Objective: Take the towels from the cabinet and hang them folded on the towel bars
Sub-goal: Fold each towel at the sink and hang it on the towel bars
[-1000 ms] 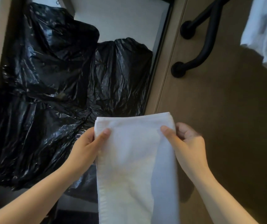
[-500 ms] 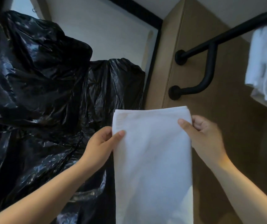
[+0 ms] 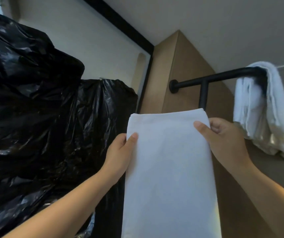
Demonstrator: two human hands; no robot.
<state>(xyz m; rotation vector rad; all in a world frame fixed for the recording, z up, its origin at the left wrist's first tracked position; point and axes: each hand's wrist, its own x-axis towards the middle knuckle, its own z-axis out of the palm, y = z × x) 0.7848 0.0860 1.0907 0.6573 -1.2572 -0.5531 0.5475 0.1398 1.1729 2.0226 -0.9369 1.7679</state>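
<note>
We are judging the hanging step is in hand: the left hand (image 3: 120,156) and the right hand (image 3: 223,143) are pinching the folded towel (image 3: 168,169) by its 2 upper side edges, thumbs in front, just at 6 o'clock from the black towel bar (image 3: 223,76). Next it is needing a lift over the bar's free part, at 9 o'clock from the draped towel (image 3: 258,117). We are finding no brand or writing

towel (image 3: 168,169) is soft matte white cloth, the bar (image 3: 213,78) matte black metal, trash bags (image 3: 34,100) crinkly glossy black plastic, wall panel (image 3: 186,66) smooth tan wood-look.
</note>
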